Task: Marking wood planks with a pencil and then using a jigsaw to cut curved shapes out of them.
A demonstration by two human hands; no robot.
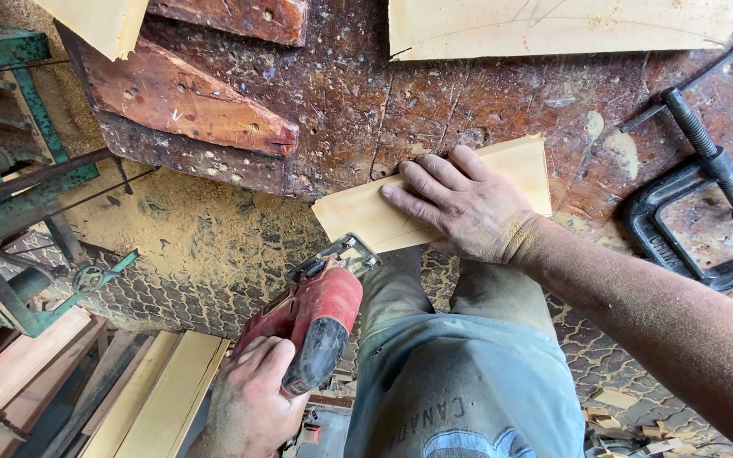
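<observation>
Right hand (pixel 468 208) lies flat, fingers spread, pressing the pale board (pixel 434 199) onto the bench (pixel 502 93) at its near edge, one corner overhanging. Left hand (pixel 252 399) is clenched round the red jigsaw (pixel 316 318), just below that corner.

no packages, labels, signs, screens visible

Pale wooden board (pixel 366 216) overhangs the bench edge; red jigsaw (pixel 316 318) touches it.
</observation>
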